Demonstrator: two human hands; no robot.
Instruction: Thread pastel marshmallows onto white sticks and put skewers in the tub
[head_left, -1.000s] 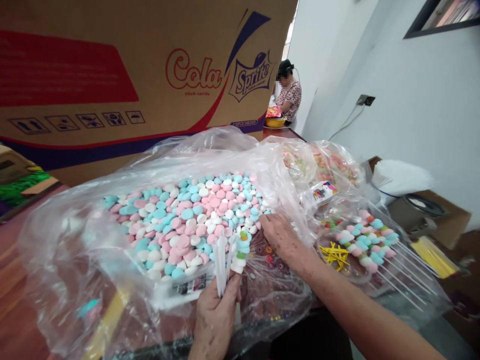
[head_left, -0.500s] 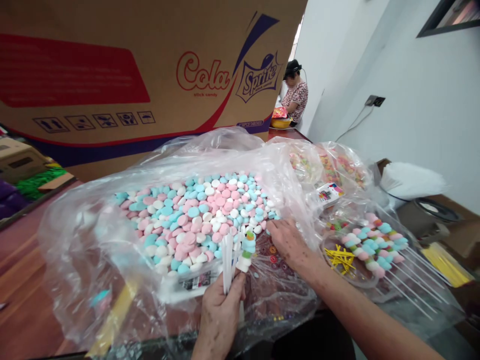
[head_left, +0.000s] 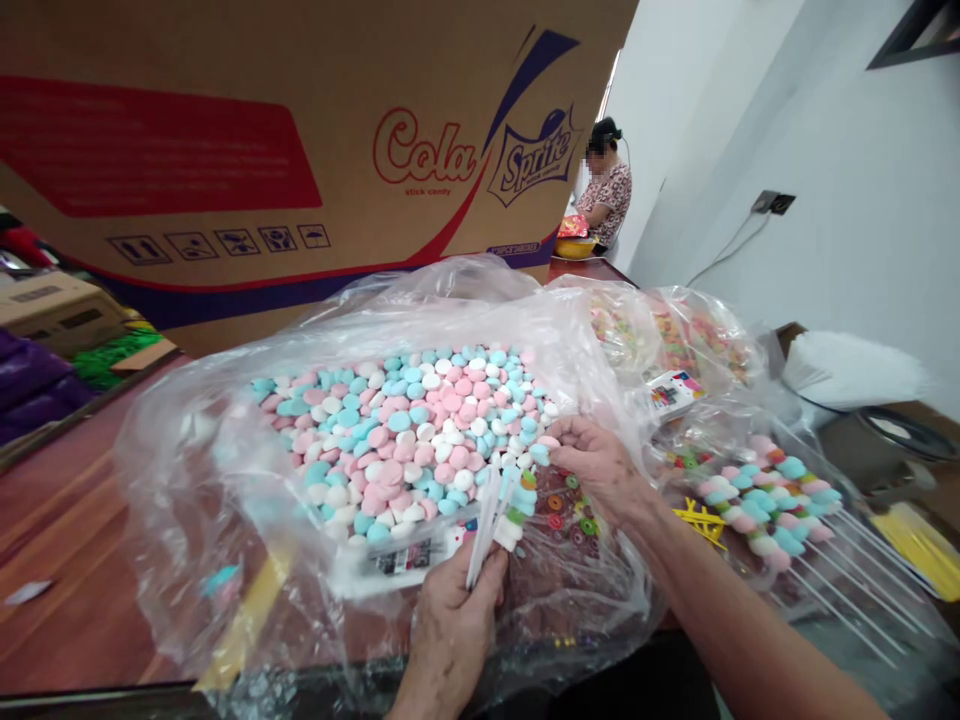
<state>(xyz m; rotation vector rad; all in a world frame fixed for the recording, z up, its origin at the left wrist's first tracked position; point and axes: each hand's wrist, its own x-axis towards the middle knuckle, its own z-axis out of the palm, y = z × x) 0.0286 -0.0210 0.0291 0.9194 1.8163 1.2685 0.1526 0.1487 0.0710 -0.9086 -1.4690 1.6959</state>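
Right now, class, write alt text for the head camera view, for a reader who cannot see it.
The person's left hand holds a bunch of white sticks, one threaded with sweets, while the right hand reaches its fingertips into a clear bag of pink, blue and white marshmallows. Finished skewers lie to the right, and a cardboard box stands behind.

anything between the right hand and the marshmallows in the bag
Nothing visible. The clear plastic bag lies open around the marshmallows, and the right hand has its fingertips at the pile's near right edge.
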